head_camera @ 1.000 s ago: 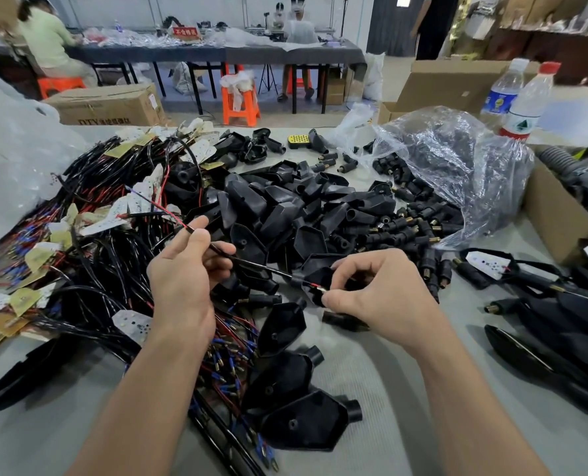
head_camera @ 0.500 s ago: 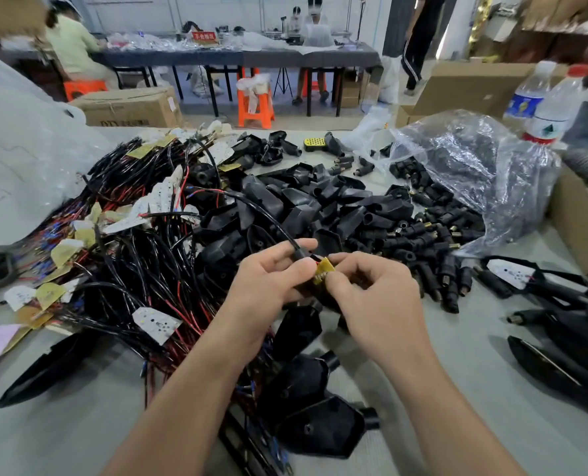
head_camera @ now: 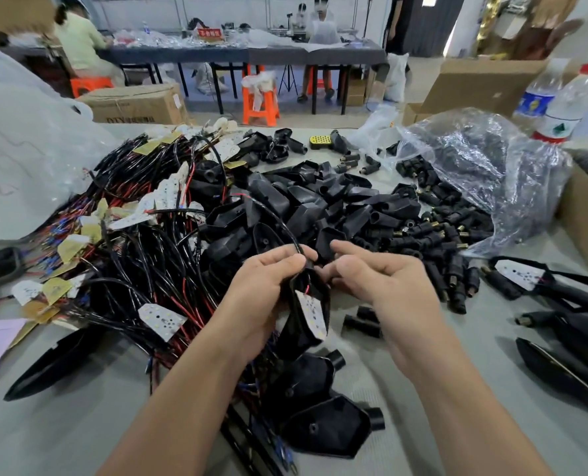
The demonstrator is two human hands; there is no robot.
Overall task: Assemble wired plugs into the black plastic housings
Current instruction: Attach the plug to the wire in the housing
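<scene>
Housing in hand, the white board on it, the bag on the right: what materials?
Housing: likely moulded black plastic; dull sheen, smooth curved shell.
Board: probably a thin circuit board; matte white face with small dots, core not visible.
Bag: thin clear plastic film; glossy, crinkled, black parts show through.

cardboard box [head_camera: 138, 104]: print starts "DTY", rest blurred | red sign [head_camera: 209, 32]: white characters, unreadable | bottle label [head_camera: 534, 104]: blurred

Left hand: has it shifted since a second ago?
Yes. The left hand, gripping a wired housing, has moved rightward off the wire bundle to beside the right hand, beyond the nearest empty housing.
</scene>
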